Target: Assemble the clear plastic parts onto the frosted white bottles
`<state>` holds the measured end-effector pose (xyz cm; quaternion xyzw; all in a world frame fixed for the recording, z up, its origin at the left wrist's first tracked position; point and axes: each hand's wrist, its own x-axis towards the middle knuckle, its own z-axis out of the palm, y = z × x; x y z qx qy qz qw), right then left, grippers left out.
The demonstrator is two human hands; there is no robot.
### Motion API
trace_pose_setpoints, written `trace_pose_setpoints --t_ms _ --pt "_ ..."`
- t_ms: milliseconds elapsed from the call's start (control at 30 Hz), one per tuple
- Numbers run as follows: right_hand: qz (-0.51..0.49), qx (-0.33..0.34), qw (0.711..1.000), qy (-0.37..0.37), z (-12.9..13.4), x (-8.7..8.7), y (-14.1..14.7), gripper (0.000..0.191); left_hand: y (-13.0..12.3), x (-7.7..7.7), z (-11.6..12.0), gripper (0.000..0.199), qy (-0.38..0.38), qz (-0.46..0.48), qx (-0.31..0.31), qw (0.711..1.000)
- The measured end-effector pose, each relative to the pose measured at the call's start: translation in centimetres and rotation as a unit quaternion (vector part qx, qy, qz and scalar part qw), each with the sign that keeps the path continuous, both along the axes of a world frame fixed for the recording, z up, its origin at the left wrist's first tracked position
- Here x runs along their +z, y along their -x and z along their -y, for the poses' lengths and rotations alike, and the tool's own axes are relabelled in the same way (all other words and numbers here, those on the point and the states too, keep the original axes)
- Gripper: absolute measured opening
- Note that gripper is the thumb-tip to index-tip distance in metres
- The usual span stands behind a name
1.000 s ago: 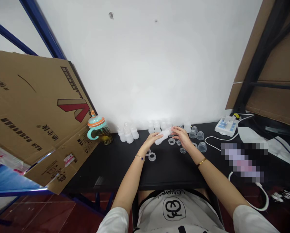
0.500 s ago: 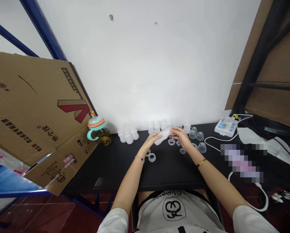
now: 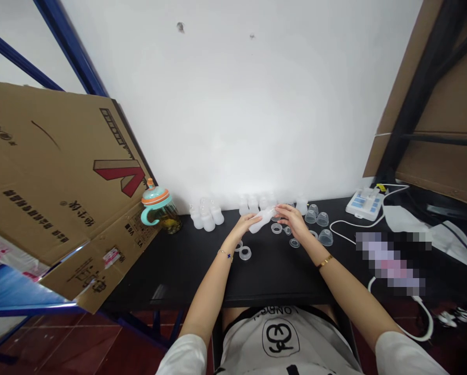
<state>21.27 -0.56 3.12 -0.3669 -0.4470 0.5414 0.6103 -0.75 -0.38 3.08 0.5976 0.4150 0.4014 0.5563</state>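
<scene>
A white translucent bottle (image 3: 260, 221) is held tilted above the black table, its narrow end up to the right. My left hand (image 3: 244, 227) is closed round the bottle's lower body. At the narrow end, the fingers of my right hand (image 3: 290, 216) pinch the bottle's top. Clear rings lie about: one ring (image 3: 245, 253) near my left wrist, another ring (image 3: 276, 228) between my hands, and a small ring (image 3: 294, 242) below my right hand. Several clear domed caps (image 3: 325, 237) sit right of my right hand. Behind my hands stands a row of white bottles (image 3: 253, 204), partly hidden.
Several capped bottles (image 3: 207, 219) stand at the back left, beside a teal-lidded jug (image 3: 161, 211). A large cardboard box (image 3: 61, 177) leans at the left. On the right are a white power strip (image 3: 364, 204), its cable and a blurred object (image 3: 390, 263).
</scene>
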Motion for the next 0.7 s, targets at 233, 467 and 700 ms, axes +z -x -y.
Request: trace_pose_setpoints --t_ms 233,467,700 --pt "0.008 0.000 1.000 0.008 -0.10 0.01 0.02 0.029 -0.02 0.06 0.21 0.053 -0.005 0.004 0.001 1.000" --pt "0.012 -0.006 1.000 0.015 -0.38 -0.19 0.01 0.026 -0.02 -0.20 -0.06 0.049 -0.014 0.001 0.001 1.000" --pt "0.017 -0.008 1.000 0.012 -0.39 -0.21 0.01 0.027 0.01 0.09 0.19 0.049 -0.024 -0.005 0.011 1.000"
